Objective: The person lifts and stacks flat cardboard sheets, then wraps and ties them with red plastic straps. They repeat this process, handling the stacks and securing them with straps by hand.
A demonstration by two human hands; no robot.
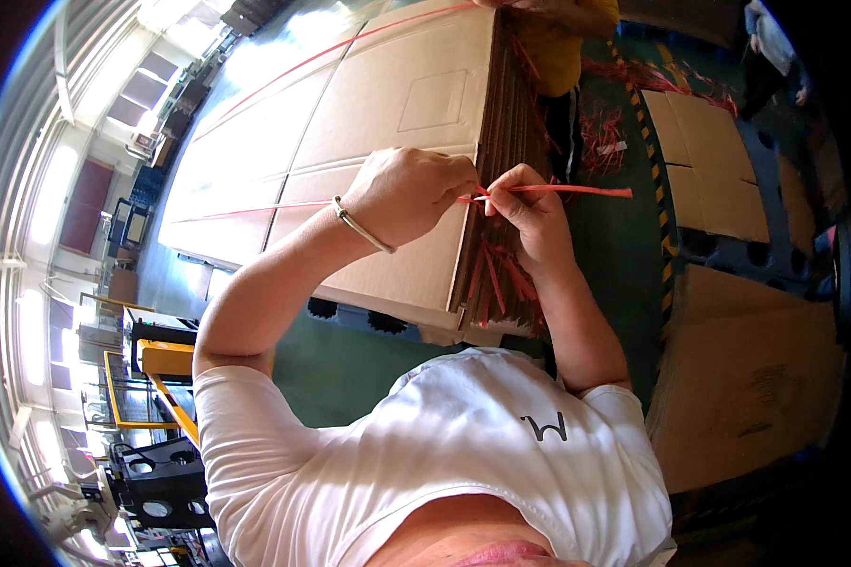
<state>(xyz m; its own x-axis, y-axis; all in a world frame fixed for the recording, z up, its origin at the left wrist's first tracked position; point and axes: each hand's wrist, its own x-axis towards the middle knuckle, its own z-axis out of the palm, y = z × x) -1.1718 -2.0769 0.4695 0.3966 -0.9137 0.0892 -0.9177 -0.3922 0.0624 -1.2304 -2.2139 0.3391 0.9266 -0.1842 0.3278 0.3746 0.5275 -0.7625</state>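
Observation:
A tall stack of flat cardboard sheets (378, 274) lies in front of me, with a red strap (591, 192) running across its top to the right edge. My left hand (408, 194) is closed in a pinch on the strap at that edge, its wrist bent over the cardboard. Close beside it, my right hand (531, 213) pinches the same strap between thumb and fingers, and a loose tail sticks out to the right. Between the fingertips the strap appears crossed or looped; the exact form is hidden. Below my hands, several red strap ends (496, 283) hang along the stack's side.
Under the stack is a dark blue pallet (364, 321). A person in a yellow top (553, 52) stands at its far right, near another strap (317, 59). Red strap scraps (600, 137) litter the floor. More cardboard (714, 170) lies beyond a yellow-black floor line (660, 203).

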